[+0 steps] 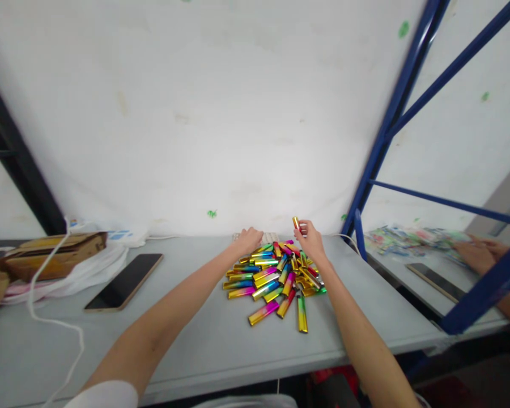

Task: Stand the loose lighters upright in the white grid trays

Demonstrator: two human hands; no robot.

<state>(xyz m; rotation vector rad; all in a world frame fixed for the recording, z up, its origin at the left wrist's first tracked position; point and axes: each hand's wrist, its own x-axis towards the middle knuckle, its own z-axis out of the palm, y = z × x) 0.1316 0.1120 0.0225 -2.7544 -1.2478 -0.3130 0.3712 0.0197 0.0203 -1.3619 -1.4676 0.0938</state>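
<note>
Plainly, the right hand [310, 237] pinches a shiny stick [296, 222] over a gray table [225, 345] (white wall [246, 124] behind, green-spotted).

Both bare arms reach forward, left hand [249, 240] lowered with fingers bent, right hand [309, 237] raised, fingers curled.

It looks like a small workroom: a plain grey table [187, 345] against a scuffed white wall [238, 124], blue metal frame [376, 141] beside it, a torn carton [55, 255] on plastic bags [79, 272], a heap of shiny tubes [276, 275], and another person's hands [478, 252] at the next table [437, 297].
</note>
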